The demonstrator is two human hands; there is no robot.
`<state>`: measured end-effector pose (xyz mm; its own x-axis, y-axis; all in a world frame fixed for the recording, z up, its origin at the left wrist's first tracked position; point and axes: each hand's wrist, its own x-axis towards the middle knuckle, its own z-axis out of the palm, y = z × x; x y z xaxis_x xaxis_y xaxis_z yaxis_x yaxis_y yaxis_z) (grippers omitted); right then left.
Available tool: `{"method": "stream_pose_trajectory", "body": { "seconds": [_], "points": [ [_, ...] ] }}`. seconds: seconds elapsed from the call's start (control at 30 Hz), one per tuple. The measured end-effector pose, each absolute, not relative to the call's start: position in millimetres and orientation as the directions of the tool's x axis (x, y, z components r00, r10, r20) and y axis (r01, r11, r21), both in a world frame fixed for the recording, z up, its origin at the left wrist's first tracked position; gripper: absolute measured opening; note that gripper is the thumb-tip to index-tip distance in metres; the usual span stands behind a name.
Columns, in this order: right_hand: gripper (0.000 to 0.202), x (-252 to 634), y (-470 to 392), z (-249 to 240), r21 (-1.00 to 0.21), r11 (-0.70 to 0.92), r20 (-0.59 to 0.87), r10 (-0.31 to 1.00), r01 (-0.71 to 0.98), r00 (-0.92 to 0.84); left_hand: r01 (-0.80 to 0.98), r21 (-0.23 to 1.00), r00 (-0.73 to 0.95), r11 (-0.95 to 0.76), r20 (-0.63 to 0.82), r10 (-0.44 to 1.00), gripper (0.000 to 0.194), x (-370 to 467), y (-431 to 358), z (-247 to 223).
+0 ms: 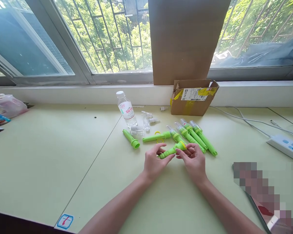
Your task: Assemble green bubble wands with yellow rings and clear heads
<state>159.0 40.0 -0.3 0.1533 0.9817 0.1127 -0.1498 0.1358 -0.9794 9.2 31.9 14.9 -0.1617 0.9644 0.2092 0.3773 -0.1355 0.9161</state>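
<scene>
Both my hands meet around one green plastic tube handle (pixel 171 151) held low over the table. My left hand (pixel 155 161) grips its narrow end. At the wide threaded end, the fingers of my right hand (pixel 192 159) pinch a yellow ring (pixel 183 145) around the collar. Just beyond lie a loose green handle (pixel 158 136) with yellow rings by it and another open-ended green handle (pixel 131 139). To the right, several green handles with clear caps (pixel 203 138) lie side by side. Clear plastic caps (pixel 146 124) are scattered behind.
A water bottle (pixel 127 110) stands behind the parts. An opened cardboard box (pixel 192 99) sits against the wall. On the right are a power strip (pixel 285 146) with cables and a dark flat device (pixel 255 204). A plastic bag (pixel 9 105) lies far left.
</scene>
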Motion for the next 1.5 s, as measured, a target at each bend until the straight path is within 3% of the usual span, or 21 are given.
{"method": "stream_pose_trajectory", "body": {
  "seconds": [0.23,0.33,0.77,1.07,1.33,1.5],
  "points": [
    [0.04,162.6,42.2,-2.5,-0.99,0.105,0.096,0.991,-0.097,0.093,0.16,0.974,-0.079,0.16,-0.149,0.986,0.053,4.2,37.0,22.9],
    [0.04,163.1,43.4,-4.9,-0.994,0.089,0.083,0.994,-0.071,0.076,0.124,0.965,-0.074,0.232,-0.224,0.972,0.053,5.0,37.8,23.5],
    [0.035,162.1,40.9,-2.2,-0.995,0.089,0.083,0.989,-0.045,0.126,0.1,0.979,-0.072,0.179,-0.173,0.982,0.046,4.8,39.1,19.5],
    [0.032,160.0,39.9,-5.2,-0.988,0.155,0.152,0.972,-0.002,0.18,0.033,0.972,0.044,0.233,-0.234,0.971,0.043,-2.8,44.8,21.4],
    [0.034,163.5,44.8,-7.0,-0.982,0.157,0.124,0.954,-0.103,0.273,0.156,0.988,0.134,-0.004,-0.018,0.991,0.035,0.2,40.5,15.9],
    [0.034,164.3,44.8,-5.1,-0.982,0.148,0.12,0.968,-0.115,0.22,0.075,0.993,0.133,0.087,-0.097,0.986,0.033,1.2,38.8,17.2]
  ]
}}
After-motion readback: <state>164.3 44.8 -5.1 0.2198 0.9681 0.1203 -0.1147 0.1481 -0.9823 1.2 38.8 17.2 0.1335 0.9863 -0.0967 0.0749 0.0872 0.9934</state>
